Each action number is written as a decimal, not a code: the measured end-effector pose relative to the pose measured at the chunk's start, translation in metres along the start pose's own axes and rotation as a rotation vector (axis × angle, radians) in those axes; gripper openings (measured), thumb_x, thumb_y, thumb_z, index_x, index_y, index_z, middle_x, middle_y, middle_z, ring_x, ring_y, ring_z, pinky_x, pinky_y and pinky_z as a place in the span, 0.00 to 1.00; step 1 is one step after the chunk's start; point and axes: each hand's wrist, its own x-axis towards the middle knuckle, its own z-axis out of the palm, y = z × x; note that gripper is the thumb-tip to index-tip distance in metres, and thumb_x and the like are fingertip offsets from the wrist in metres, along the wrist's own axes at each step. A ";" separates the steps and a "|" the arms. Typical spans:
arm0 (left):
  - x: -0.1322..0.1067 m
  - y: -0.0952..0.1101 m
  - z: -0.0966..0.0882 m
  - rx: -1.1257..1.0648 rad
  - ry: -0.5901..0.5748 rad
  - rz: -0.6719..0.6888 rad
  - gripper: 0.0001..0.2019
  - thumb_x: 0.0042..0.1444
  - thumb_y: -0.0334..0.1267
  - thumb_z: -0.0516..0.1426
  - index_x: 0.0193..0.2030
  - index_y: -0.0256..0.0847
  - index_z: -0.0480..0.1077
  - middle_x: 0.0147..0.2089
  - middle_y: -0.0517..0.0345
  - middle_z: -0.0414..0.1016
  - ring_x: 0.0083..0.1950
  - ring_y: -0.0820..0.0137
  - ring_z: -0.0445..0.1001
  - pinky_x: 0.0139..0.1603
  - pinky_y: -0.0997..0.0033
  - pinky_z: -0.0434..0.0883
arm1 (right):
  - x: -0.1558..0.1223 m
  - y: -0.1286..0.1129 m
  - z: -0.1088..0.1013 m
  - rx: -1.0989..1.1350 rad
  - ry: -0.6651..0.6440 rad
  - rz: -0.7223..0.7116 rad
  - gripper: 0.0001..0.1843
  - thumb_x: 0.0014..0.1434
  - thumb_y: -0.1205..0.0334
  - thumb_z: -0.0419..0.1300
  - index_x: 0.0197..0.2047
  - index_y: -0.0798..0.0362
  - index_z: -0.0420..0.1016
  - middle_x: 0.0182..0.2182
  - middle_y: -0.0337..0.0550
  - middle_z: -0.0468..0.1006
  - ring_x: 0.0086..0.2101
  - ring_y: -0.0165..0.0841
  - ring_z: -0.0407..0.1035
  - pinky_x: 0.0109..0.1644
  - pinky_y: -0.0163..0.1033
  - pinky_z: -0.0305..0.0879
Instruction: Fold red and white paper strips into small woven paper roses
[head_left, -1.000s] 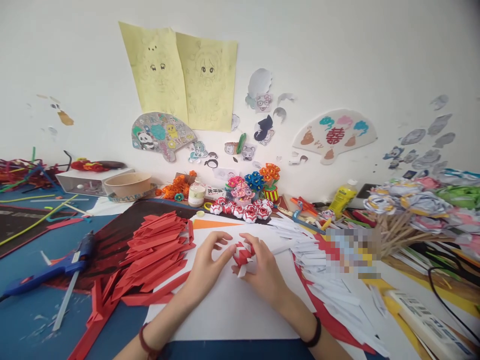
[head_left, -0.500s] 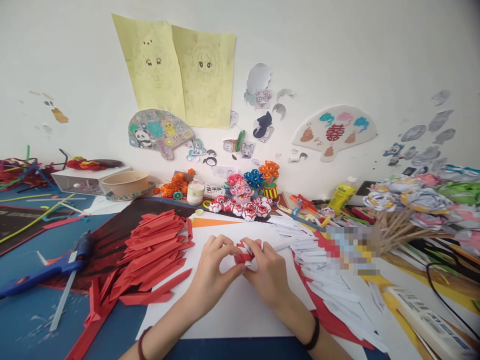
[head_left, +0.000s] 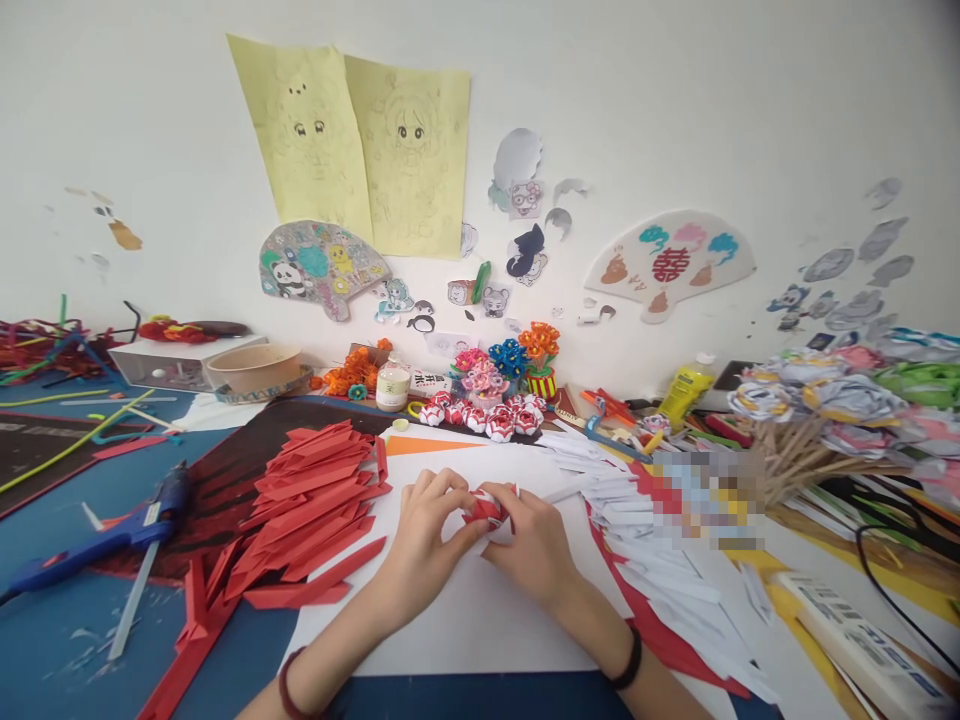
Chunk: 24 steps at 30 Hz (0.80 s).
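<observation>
A small red and white folded paper flower (head_left: 487,508) is held between both hands, above a white paper sheet (head_left: 450,630). My left hand (head_left: 429,530) pinches its left side between thumb and fingers. On the other side, the fingers of my right hand (head_left: 536,545) curl round its right edge and hide part of it. To the left lies a pile of folded red paper strips (head_left: 319,500). Folded white paper strips (head_left: 645,540) spread out on the right. Several finished red and white paper flowers (head_left: 499,420) sit behind the sheet.
A blue glue gun (head_left: 150,525) with a glue stick lies at the left. Behind stand a beige bowl (head_left: 255,368), a small jar (head_left: 392,386) and a yellow bottle (head_left: 686,393). At the right are paper flowers on sticks (head_left: 795,470) and a white power strip (head_left: 855,645).
The paper flower has been turned a little in the fingers, and more of its red and white side shows. Both hands stay in nearly the same place.
</observation>
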 end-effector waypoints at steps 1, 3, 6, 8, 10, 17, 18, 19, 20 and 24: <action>0.000 0.000 0.000 -0.012 -0.004 -0.005 0.06 0.61 0.42 0.56 0.35 0.45 0.70 0.39 0.58 0.68 0.42 0.65 0.62 0.45 0.63 0.59 | 0.000 0.000 0.000 0.015 -0.012 0.007 0.21 0.48 0.62 0.65 0.47 0.47 0.73 0.33 0.40 0.78 0.33 0.37 0.71 0.34 0.36 0.60; 0.001 0.001 -0.001 -0.035 -0.009 -0.016 0.07 0.61 0.42 0.56 0.34 0.45 0.70 0.39 0.58 0.68 0.42 0.66 0.62 0.45 0.63 0.59 | 0.001 -0.001 -0.001 0.035 -0.020 0.022 0.22 0.47 0.63 0.65 0.47 0.47 0.73 0.32 0.40 0.78 0.33 0.37 0.71 0.34 0.36 0.60; 0.000 0.002 -0.002 -0.047 -0.007 -0.005 0.08 0.63 0.42 0.54 0.34 0.44 0.70 0.39 0.57 0.68 0.43 0.65 0.62 0.45 0.63 0.59 | 0.001 -0.002 0.000 0.066 -0.012 0.019 0.22 0.45 0.65 0.64 0.46 0.47 0.73 0.31 0.38 0.77 0.31 0.35 0.70 0.32 0.35 0.59; 0.000 0.003 -0.002 -0.033 -0.011 0.010 0.09 0.64 0.42 0.52 0.36 0.44 0.70 0.40 0.56 0.68 0.43 0.65 0.62 0.45 0.62 0.59 | 0.001 -0.002 0.000 0.074 -0.014 0.011 0.22 0.44 0.66 0.64 0.46 0.47 0.73 0.30 0.37 0.77 0.28 0.34 0.68 0.31 0.34 0.58; 0.000 0.002 -0.002 -0.014 -0.016 0.008 0.10 0.64 0.44 0.52 0.36 0.44 0.71 0.40 0.56 0.69 0.43 0.65 0.62 0.45 0.61 0.59 | 0.001 -0.001 -0.001 0.048 -0.031 0.008 0.22 0.45 0.65 0.64 0.46 0.47 0.73 0.29 0.37 0.76 0.27 0.33 0.67 0.31 0.34 0.57; 0.004 0.003 -0.010 -0.035 0.010 -0.066 0.12 0.60 0.49 0.55 0.33 0.46 0.73 0.40 0.57 0.69 0.44 0.63 0.64 0.48 0.61 0.59 | 0.001 -0.003 -0.004 -0.040 -0.034 -0.060 0.17 0.50 0.64 0.62 0.45 0.48 0.73 0.31 0.41 0.75 0.33 0.37 0.69 0.32 0.35 0.58; 0.004 0.003 -0.010 -0.036 0.008 -0.068 0.12 0.61 0.48 0.55 0.32 0.45 0.73 0.39 0.57 0.69 0.44 0.64 0.64 0.48 0.62 0.59 | 0.000 -0.003 -0.003 -0.021 -0.042 -0.065 0.17 0.50 0.64 0.62 0.46 0.48 0.73 0.31 0.41 0.75 0.33 0.36 0.68 0.33 0.35 0.59; 0.004 0.003 -0.011 -0.035 0.009 -0.069 0.12 0.61 0.46 0.54 0.32 0.45 0.72 0.40 0.57 0.69 0.44 0.64 0.64 0.48 0.62 0.59 | 0.000 -0.004 -0.003 0.006 -0.052 -0.063 0.17 0.51 0.65 0.62 0.46 0.48 0.73 0.32 0.41 0.75 0.32 0.36 0.68 0.33 0.35 0.60; 0.003 0.003 -0.011 -0.034 0.017 -0.070 0.11 0.61 0.45 0.54 0.32 0.44 0.72 0.40 0.57 0.69 0.44 0.64 0.64 0.47 0.63 0.59 | 0.000 -0.004 -0.002 0.037 -0.059 -0.058 0.18 0.51 0.65 0.63 0.47 0.48 0.73 0.32 0.40 0.75 0.32 0.36 0.69 0.34 0.35 0.60; 0.002 0.002 -0.012 -0.020 0.064 -0.063 0.10 0.63 0.43 0.53 0.33 0.43 0.70 0.39 0.57 0.68 0.42 0.65 0.64 0.47 0.63 0.60 | 0.000 -0.002 0.000 0.140 -0.016 -0.037 0.18 0.51 0.66 0.64 0.47 0.48 0.73 0.32 0.40 0.75 0.31 0.35 0.69 0.35 0.36 0.63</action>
